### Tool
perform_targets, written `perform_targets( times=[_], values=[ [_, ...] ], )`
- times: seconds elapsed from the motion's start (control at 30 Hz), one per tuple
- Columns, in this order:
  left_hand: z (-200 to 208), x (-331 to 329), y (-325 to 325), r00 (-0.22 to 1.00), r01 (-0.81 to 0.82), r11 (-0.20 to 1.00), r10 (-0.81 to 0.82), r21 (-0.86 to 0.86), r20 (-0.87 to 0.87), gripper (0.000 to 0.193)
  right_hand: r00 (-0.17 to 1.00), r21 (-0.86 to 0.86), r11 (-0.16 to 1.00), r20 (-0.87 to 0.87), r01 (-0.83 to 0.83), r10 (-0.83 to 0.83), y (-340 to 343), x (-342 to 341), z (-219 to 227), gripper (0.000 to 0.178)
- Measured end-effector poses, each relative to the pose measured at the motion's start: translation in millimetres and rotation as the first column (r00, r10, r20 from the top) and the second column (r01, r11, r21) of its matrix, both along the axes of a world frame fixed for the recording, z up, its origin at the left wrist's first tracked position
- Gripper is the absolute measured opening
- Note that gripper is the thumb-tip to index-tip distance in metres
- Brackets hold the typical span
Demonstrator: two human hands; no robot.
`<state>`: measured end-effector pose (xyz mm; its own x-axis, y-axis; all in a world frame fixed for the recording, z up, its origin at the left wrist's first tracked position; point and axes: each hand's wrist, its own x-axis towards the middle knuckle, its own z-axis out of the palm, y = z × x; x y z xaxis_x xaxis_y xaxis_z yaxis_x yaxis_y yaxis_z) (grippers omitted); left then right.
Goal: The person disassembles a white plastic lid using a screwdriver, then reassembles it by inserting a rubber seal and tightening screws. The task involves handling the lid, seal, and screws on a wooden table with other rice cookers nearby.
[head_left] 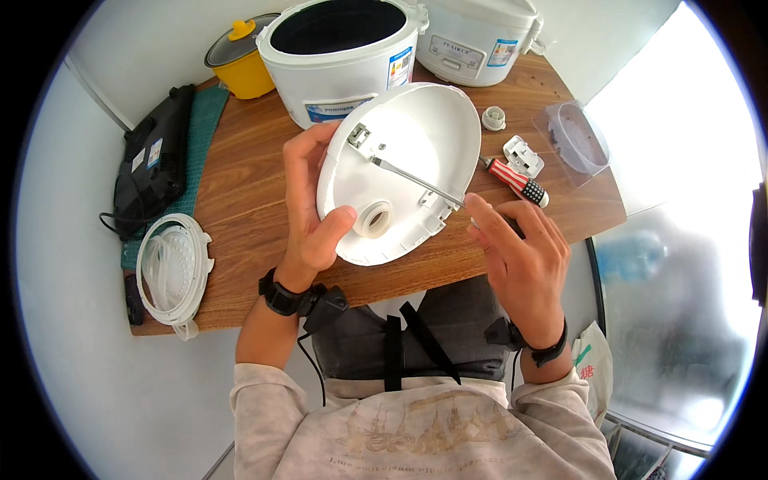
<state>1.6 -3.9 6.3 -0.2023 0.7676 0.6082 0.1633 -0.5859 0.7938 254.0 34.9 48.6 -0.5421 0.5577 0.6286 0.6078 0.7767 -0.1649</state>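
My left hand (pixel 310 204) grips the rim of a white rice cooker lid shell (pixel 428 124), thumb inside near a round collar (pixel 374 219). The shell is tilted, its hollow inside facing me. My right hand (pixel 524 252) is closed around a screwdriver (pixel 416 179); the fingers hide its handle. Its long metal shaft reaches across the shell, and the tip is close to a small metal bracket (pixel 359 136) at the shell's upper left edge. Whether the tip touches a screw is too small to tell.
Behind the shell stand an open white rice cooker (pixel 280 72), another white cooker (pixel 460 56) and a yellow pot (pixel 244 76). A striped-handle screwdriver (pixel 520 182), white plastic parts (pixel 523 156) and a clear tray (pixel 578 144) lie right. Left are a white ringed inner lid (pixel 196 272) and black device (pixel 164 160).
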Motion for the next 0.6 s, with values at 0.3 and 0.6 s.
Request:
perform_targets(
  times=[0.3,0.6],
  values=[
    [-0.3,4.5,1.5,0.999,0.011,1.000,-0.010,-0.022,0.035,0.078,0.860,-0.690,0.627,-0.507,-0.363,-0.061,-9.2,-1.4,-13.0,0.021],
    [3.1,7.5,-0.3,0.996,-0.061,0.986,0.071,-0.155,0.062,0.089,0.879,-0.665,0.656,-0.477,-0.356,-0.007,-11.7,-19.0,-26.6,0.024]
  ],
)
